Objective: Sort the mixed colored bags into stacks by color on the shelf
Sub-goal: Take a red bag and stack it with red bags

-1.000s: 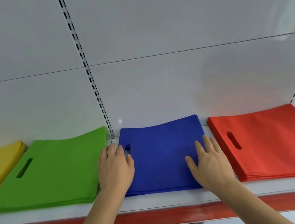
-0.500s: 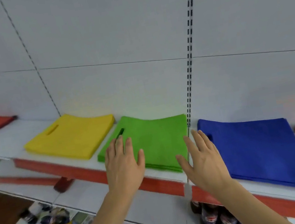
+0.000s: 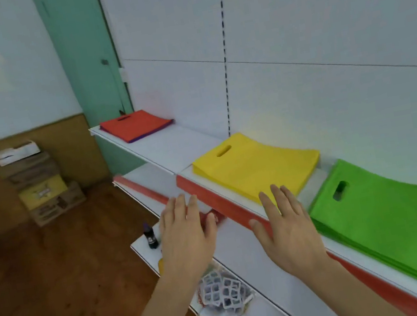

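A yellow stack of bags (image 3: 259, 167) lies on the white shelf (image 3: 164, 149) with a red front strip. To its right lies a green stack (image 3: 398, 216). At the shelf's far left end sits a pile with a red bag (image 3: 136, 124) on top and a purple edge showing beneath. My left hand (image 3: 186, 235) hovers flat in front of the shelf edge, holding nothing. My right hand (image 3: 287, 223) hovers with fingers spread over the shelf edge, between the yellow and green stacks, also holding nothing.
Lower shelves hold a dark bottle (image 3: 150, 236) and a white mesh-wrapped packet (image 3: 222, 290). Stacked cardboard boxes (image 3: 36, 182) stand on the wooden floor at the left wall. A green door frame (image 3: 85, 57) rises behind the shelf's left end.
My view has swung left: the blue and right red stacks have left the frame, and the far-left red pile has come into sight. Both hands lifted off the blue stack and moved left.
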